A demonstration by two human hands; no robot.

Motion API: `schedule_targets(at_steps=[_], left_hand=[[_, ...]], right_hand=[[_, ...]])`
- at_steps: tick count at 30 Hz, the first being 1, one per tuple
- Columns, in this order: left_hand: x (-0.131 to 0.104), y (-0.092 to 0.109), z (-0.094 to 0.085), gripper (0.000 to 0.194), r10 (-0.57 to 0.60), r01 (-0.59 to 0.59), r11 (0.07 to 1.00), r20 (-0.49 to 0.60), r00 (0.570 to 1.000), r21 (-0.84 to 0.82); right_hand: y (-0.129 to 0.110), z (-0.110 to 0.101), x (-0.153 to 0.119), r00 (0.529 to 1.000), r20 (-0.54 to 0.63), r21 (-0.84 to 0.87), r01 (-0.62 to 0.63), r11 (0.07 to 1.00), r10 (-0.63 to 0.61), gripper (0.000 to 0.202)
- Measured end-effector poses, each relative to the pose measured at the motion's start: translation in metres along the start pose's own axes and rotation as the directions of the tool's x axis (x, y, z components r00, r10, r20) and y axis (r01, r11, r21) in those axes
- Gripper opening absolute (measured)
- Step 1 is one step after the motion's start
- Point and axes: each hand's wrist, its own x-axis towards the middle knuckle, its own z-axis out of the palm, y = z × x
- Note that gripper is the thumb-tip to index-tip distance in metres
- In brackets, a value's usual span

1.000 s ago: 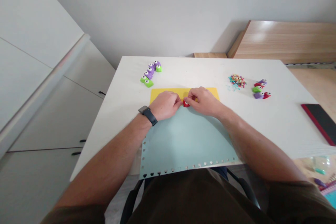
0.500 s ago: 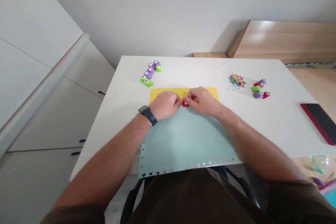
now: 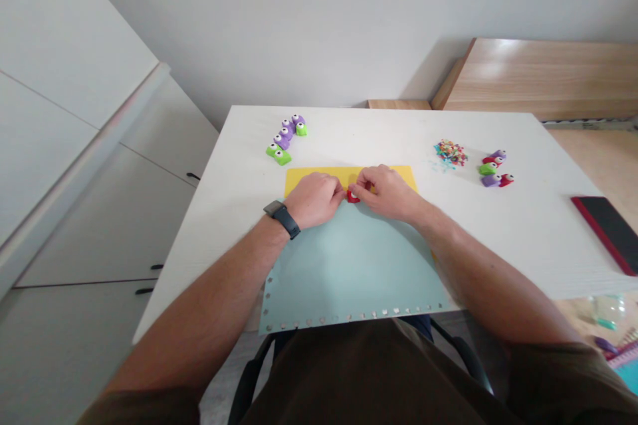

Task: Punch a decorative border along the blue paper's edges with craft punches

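Note:
A light blue sheet of paper (image 3: 349,265) has small shapes punched along its left and near edges. At its far edge sits a small red craft punch (image 3: 353,196) with a white eye on top. My right hand (image 3: 386,192) is closed round that punch, thumb and fingers on it. Just left of it, my left hand (image 3: 315,199) pinches the far edge of the blue paper, its fingertips close to the punch. Under the blue paper lies a yellow sheet (image 3: 312,176).
Several purple and green eyed punches (image 3: 284,136) stand at the table's back left. On the right are a heap of coloured paper bits (image 3: 451,153), more punches (image 3: 491,170) and a dark phone-like object with a red edge (image 3: 605,229). The white table (image 3: 523,239) has a near edge.
The near edge of the blue paper has shifted slightly left and up. Both hands stay almost where they were, with the red punch between them.

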Motion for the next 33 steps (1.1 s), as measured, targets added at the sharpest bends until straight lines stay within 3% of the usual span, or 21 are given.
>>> schedule_targets(at_steps=[8,11,15,21,33], left_hand=[[0.000,-0.001,-0.003,0.028,-0.023,0.023,0.996,0.001,1.000,-0.083],[0.001,-0.003,-0.002,0.028,-0.016,0.011,0.993,-0.048,0.999,-0.115],[0.003,-0.006,0.001,0.033,0.039,-0.062,0.981,-0.123,0.992,-0.184],[0.003,-0.003,0.003,0.048,0.150,-0.168,0.966,-0.102,0.983,-0.198],[0.001,0.001,0.000,0.045,0.199,-0.210,0.959,-0.072,0.977,-0.190]], right_hand=[[0.004,-0.009,0.000,1.000,-0.015,-0.032,-0.002,0.999,0.002,0.034],[0.011,-0.020,-0.005,0.999,-0.043,-0.055,-0.016,0.998,0.014,0.027],[0.017,-0.030,-0.011,0.999,0.027,-0.079,-0.025,0.997,0.027,0.016],[0.019,-0.023,-0.010,0.997,0.073,-0.134,0.005,0.991,0.004,0.012],[0.025,-0.013,-0.009,0.994,0.106,-0.128,0.012,0.992,0.002,0.012]])
